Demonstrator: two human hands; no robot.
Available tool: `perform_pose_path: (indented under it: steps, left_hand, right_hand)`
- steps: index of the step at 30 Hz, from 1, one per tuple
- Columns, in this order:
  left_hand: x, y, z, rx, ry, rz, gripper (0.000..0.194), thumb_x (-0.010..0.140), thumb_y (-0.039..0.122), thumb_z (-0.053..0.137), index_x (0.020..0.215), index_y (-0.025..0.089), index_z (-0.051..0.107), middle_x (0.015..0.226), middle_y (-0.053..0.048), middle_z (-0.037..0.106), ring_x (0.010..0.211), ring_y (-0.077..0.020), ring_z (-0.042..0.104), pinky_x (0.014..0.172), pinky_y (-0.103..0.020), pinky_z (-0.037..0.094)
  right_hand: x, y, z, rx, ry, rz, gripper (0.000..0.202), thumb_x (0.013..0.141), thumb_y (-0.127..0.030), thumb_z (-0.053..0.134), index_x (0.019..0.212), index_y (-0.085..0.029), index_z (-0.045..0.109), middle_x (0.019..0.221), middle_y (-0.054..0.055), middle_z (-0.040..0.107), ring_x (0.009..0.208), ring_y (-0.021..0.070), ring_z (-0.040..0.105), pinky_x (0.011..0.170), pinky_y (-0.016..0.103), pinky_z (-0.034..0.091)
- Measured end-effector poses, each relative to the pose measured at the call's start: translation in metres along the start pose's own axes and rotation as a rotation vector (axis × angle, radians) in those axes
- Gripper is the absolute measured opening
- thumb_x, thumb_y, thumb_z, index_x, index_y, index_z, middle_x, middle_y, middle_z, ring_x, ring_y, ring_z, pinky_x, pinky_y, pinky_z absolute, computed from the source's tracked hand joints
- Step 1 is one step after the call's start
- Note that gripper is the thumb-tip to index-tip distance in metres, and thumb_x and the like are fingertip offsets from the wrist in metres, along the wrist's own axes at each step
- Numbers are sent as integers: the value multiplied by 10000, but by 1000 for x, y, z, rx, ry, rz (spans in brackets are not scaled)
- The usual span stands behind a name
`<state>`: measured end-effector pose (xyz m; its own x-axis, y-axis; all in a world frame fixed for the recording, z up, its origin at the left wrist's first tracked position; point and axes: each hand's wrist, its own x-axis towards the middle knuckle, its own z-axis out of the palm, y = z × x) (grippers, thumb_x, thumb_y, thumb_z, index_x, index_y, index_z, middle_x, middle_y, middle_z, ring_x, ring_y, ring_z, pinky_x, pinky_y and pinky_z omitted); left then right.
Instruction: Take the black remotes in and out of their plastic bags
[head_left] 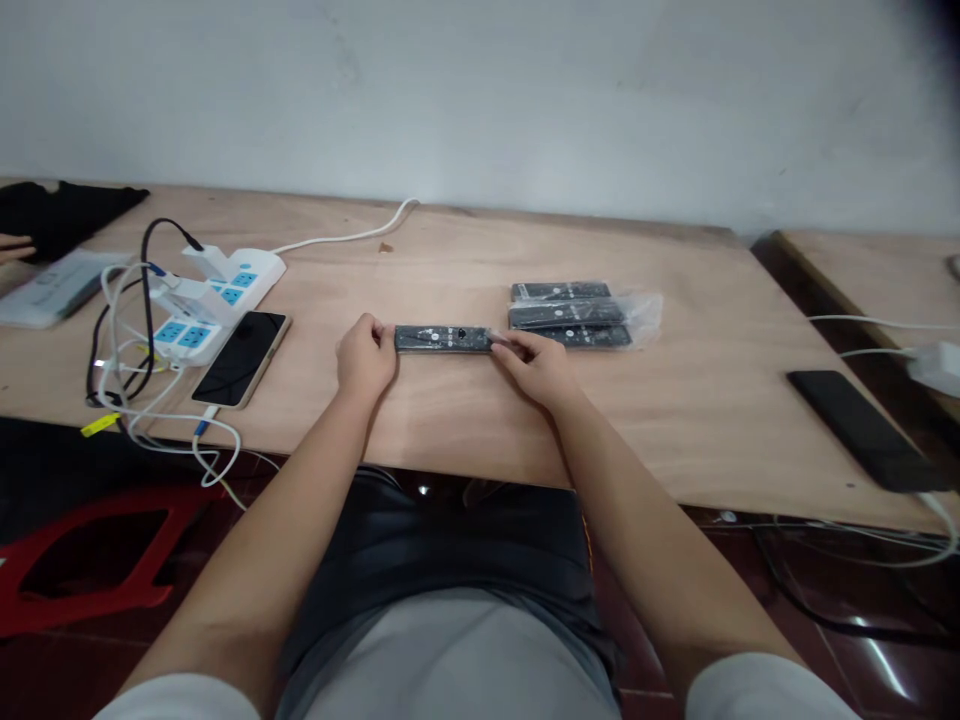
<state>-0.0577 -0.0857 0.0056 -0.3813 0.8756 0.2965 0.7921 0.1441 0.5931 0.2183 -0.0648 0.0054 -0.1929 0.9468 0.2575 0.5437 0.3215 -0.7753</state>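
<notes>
A dark remote control (442,339) in clear plastic lies crosswise in front of me, low over the wooden table (450,420). My left hand (367,357) is closed on its left end. At its right end, my right hand (534,362) pinches the end of the remote or its wrapping. Just beyond my right hand, several more wrapped dark remotes (568,314) lie side by side, with loose clear plastic (643,316) sticking out to their right.
On the left are a white power strip (259,277) with plugged-in chargers, tangled cables and a phone (241,360). Another phone (862,428) lies at the right edge. Another person's fingers (15,248) show at far left, near black cloth (64,215). A red stool (97,560) stands below.
</notes>
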Motion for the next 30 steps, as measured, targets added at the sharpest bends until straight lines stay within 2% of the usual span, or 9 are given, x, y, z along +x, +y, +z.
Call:
perform_pose_path:
  steps: [5,10,14,18,24,30]
  left_hand:
    - [-1,1,-3,-107,40,-37,242,943,298,587,762,242,437,721,10,576,701,-185,537,707,-313,402]
    - [0,-3,-1,-156,57,-33,234,937,273,593,766,241,436,709,16,549,687,-177,528,719,-313,418]
    - [0,-6,3,-219,73,-47,147,935,288,608,885,241,478,781,10,588,740,-178,579,750,-313,443]
    - [0,-9,6,-252,50,-43,271,872,368,709,1006,235,514,849,1,627,739,-173,601,744,-314,464]
    - [1,-10,5,-287,22,0,186,861,253,673,1020,232,580,796,15,652,723,-178,613,754,-322,473]
    - [5,-9,5,-339,42,-23,145,866,229,654,1000,227,600,759,14,659,689,-181,610,712,-320,452]
  right_hand:
    - [1,-1,-1,-65,-24,-11,334,894,-454,653,1027,-193,815,801,59,741,680,189,596,680,320,460]
    - [1,3,1,-89,-20,-41,351,906,-451,650,1086,-192,804,862,73,746,723,204,609,723,341,479]
    - [0,4,2,-116,-33,-116,351,937,-451,621,1125,-211,795,869,69,723,744,207,612,753,349,491]
    - [0,3,2,-137,-62,-173,326,953,-414,604,1143,-231,797,850,57,693,761,206,616,757,342,490]
    - [1,4,4,-139,-46,-196,316,946,-350,608,1166,-219,794,906,63,697,799,209,635,774,340,500]
    - [1,3,5,-179,-33,-209,277,940,-310,620,1131,-216,797,949,80,712,848,226,658,809,352,526]
